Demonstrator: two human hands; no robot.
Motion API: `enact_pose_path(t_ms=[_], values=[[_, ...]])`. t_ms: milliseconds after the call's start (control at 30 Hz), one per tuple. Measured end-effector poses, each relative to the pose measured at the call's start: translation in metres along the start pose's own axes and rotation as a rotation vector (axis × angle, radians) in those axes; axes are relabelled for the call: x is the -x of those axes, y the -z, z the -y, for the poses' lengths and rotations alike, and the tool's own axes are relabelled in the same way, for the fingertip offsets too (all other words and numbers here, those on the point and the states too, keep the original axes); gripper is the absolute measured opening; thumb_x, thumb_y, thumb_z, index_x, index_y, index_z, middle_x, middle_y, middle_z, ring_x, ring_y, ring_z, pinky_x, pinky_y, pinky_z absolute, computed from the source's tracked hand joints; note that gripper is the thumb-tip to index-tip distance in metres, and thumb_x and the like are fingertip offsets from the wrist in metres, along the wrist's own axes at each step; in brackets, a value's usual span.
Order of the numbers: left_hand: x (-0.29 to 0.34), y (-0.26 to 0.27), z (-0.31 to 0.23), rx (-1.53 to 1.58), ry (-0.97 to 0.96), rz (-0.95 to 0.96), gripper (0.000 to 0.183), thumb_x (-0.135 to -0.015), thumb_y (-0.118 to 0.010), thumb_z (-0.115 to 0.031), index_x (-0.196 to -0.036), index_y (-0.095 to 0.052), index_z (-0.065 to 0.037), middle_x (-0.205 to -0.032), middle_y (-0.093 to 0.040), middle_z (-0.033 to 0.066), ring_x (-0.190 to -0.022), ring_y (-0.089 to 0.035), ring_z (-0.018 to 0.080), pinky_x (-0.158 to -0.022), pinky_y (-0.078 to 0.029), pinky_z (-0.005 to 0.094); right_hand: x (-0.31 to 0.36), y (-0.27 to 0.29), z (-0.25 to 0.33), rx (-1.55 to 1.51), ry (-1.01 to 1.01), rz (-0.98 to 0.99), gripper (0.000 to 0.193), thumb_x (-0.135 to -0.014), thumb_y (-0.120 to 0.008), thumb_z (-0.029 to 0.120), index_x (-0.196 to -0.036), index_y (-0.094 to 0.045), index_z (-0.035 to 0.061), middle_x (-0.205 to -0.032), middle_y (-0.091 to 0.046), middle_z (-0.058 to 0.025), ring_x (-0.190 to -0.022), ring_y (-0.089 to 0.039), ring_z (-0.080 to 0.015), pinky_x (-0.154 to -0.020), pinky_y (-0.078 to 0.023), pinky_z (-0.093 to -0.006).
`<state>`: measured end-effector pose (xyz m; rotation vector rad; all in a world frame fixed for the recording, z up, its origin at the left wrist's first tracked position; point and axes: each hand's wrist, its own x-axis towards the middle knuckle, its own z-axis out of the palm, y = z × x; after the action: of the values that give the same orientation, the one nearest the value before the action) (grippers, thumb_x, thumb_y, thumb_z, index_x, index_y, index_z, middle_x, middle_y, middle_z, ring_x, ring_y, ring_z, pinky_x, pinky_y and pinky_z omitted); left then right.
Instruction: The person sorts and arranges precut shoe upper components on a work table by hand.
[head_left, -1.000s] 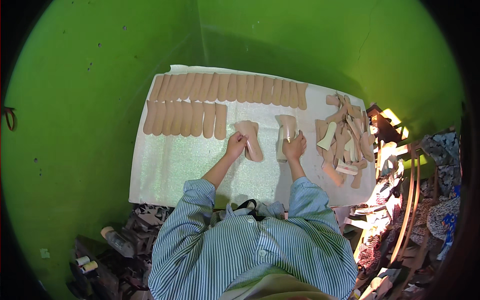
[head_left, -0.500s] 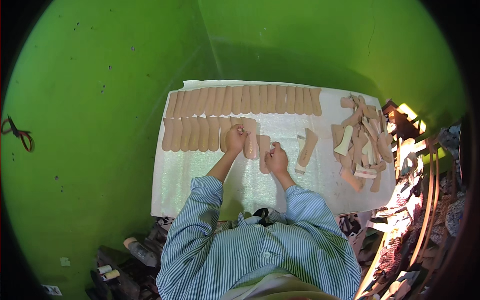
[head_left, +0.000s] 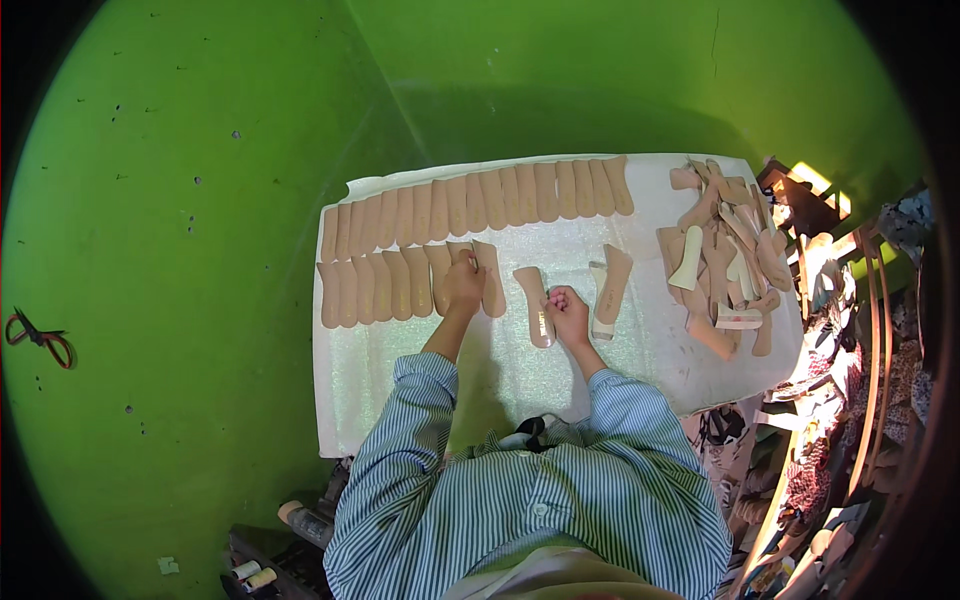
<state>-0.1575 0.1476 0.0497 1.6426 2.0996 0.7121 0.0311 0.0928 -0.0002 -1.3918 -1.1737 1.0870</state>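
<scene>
Beige shoe insoles, some with a gold print, lie overlapped in two rows: a far row (head_left: 470, 204) and a nearer row (head_left: 365, 290). At the right end of the nearer row, my left hand (head_left: 463, 286) is closed at the left edge of an insole (head_left: 491, 282). My right hand (head_left: 569, 316) pinches the right edge of another printed insole (head_left: 536, 312), which stands apart from the rows. Just right of that hand lies a beige insole (head_left: 614, 280) on top of a paler one (head_left: 599, 327). My fingertips are partly hidden.
The insoles lie on a white-covered table (head_left: 360, 390). A loose heap of beige and cream pieces (head_left: 715, 270) covers its right side. Green walls (head_left: 250, 120) rise behind and at left, where scissors (head_left: 40, 338) hang. Scraps (head_left: 810, 430) pile beyond the right edge.
My left hand has brought its insole leftward against the nearer row's end. The insole at my right hand now stands clear of it and has turned slightly. The whole view has tilted.
</scene>
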Motion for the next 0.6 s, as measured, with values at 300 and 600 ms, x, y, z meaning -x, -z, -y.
enact_pose_path(t_ms=[300,600], values=[[0.01,0.014,0.001,-0.074,-0.065,-0.061,0.029,-0.074,-0.057,-0.022,-0.1,-0.05,-0.011,-0.098,-0.054,0.0104,-0.084,-0.054,0.0301,-0.071,-0.044,0.0395,0.0,-0.004,0.002,-0.012,-0.012,0.028,0.014,-0.072,-0.061,0.001,-0.083,-0.052,-0.0003,-0.068,-0.048,0.0021,-0.061,-0.042,-0.0031,-0.056,-0.038,-0.0161],[0.01,0.013,0.002,-0.201,-0.201,-0.027,0.031,-0.073,-0.057,-0.024,-0.102,-0.055,-0.012,-0.104,-0.05,0.006,-0.094,-0.046,0.0253,-0.076,-0.042,0.0342,-0.025,-0.005,0.003,0.147,-0.085,0.044,0.019,-0.079,-0.053,0.008,-0.095,-0.055,-0.0014,-0.074,-0.055,-0.0014,-0.065,-0.049,-0.0069,-0.06,-0.041,-0.0202]])
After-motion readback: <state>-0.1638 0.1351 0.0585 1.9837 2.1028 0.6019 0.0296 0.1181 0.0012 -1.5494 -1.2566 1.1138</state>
